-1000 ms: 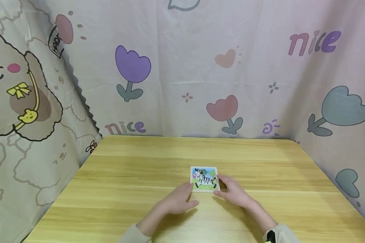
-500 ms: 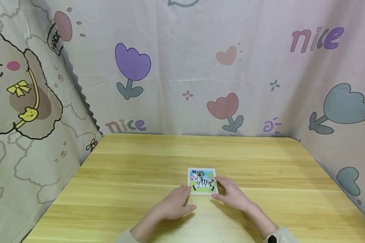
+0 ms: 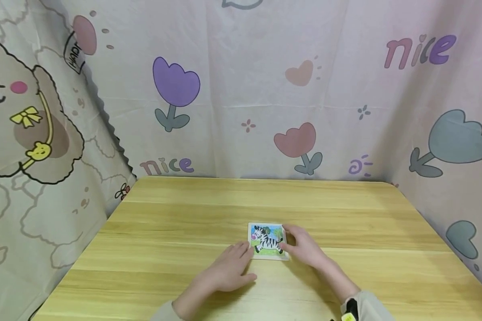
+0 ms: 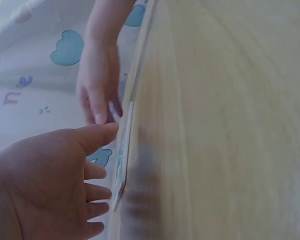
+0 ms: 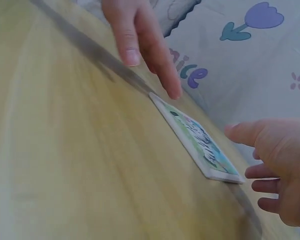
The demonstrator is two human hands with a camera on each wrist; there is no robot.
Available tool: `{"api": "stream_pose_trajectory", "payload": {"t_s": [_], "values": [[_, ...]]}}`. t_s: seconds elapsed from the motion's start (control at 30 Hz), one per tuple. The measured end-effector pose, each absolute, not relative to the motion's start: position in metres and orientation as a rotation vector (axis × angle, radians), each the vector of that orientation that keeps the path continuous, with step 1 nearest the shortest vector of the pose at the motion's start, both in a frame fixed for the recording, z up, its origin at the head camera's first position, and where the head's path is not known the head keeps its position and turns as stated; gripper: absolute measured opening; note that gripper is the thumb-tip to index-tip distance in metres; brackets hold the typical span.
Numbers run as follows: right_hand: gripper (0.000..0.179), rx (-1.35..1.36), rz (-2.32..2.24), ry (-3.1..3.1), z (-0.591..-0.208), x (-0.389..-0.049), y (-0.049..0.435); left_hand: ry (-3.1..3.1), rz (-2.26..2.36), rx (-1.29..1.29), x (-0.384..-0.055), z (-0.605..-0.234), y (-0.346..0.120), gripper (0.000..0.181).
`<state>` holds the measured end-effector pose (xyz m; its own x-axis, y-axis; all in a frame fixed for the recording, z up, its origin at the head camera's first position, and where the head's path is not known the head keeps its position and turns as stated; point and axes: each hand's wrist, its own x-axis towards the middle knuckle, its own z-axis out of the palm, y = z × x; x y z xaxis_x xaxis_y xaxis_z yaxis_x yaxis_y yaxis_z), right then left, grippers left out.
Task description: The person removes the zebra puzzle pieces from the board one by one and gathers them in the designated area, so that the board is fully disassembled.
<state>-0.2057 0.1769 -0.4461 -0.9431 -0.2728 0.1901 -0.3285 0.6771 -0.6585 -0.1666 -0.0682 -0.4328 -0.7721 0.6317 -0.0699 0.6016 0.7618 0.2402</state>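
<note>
A small square zebra picture board [image 3: 267, 239] with a white border lies flat on the wooden table. My left hand [image 3: 230, 269] is at its left side, fingers fairly straight, the fingertips by the left border and the thumb spread away. At the right side is my right hand [image 3: 305, 247], its thumb reaching over the picture and its fingers near the upper right corner. In the right wrist view, that hand [image 5: 282, 165] has its thumb held above the board [image 5: 197, 140]. The left wrist view has the board [image 4: 122, 155] nearly edge-on, beside the left hand [image 4: 50, 180].
The light wooden table [image 3: 176, 214] spreads around the board on all sides. Behind it hangs a pale printed curtain [image 3: 241, 80] with tulips and lettering. Another curtain [image 3: 36, 214] with a cartoon animal hangs along the left.
The board has shifted slightly toward me and to the left. My right thumb has moved from the lower right corner up over the picture. The left hand stays by the left edge.
</note>
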Motion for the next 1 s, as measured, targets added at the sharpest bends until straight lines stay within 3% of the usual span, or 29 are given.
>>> {"api": "stream_pose_trajectory", "payload": {"t_s": [0.53,1.0], "values": [[0.048,0.725,0.937,-2.850,-0.437,-0.249,0.137,2.758,0.078,1.153,-0.167,-0.432,-0.063,0.071],[0.039,0.802,0.701,-2.956,-0.440,-0.255,0.121,2.739,0.059,1.146,-0.167,-0.432,-0.066,0.070]]}}
